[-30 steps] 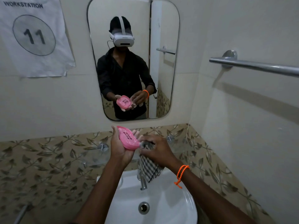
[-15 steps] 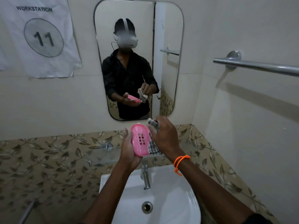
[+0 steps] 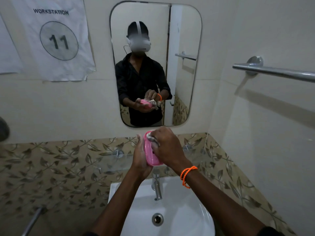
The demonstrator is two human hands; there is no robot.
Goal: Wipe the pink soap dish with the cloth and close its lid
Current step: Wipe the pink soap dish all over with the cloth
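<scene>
Pink soap dish [image 3: 150, 155] sits upright on its long edge in the left hand [image 3: 140, 158], held above the tap [image 3: 157, 188] and the white basin [image 3: 179, 213]. The left grip is closed round the dish, palm behind it and fingers curled over its far end. The right hand [image 3: 167, 147] has its grip closed on a bunched checked cloth [image 3: 153, 138], which it presses against the upper part of the dish; most of the cloth is hidden under the fingers. Whether the lid is on cannot be told from this angle. An orange cord bracelet [image 3: 187, 174] circles the right wrist. In the mirror [image 3: 185, 40] on the wall, the same pose shows from the front: dish flat on one palm, cloth pressed on top. A paper sign [image 3: 58, 40] reading WORKSTATION 11 hangs left of the mirror, and a steel towel rail [image 3: 276, 72] runs along the right wall.
</scene>
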